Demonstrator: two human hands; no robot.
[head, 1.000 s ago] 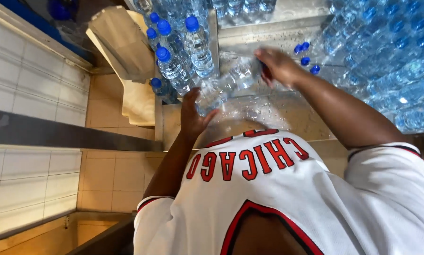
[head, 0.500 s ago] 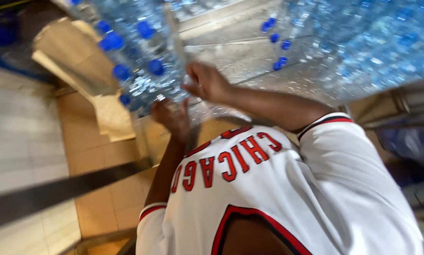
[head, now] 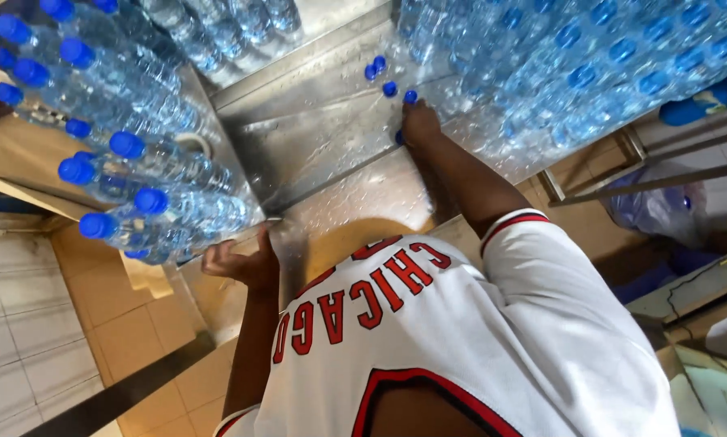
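Steel table as landmark. Right hand reaches onto its far side, fingers down among loose blue caps, beside the big bottle stack; whether it grips anything can't be told. Left hand curls loosely under the near-left edge, holding nothing, just below the lying bottles, likely bracing.

Hidden: my right hand's fingertips, among far bottles. Cut off: left bottles at the edge.
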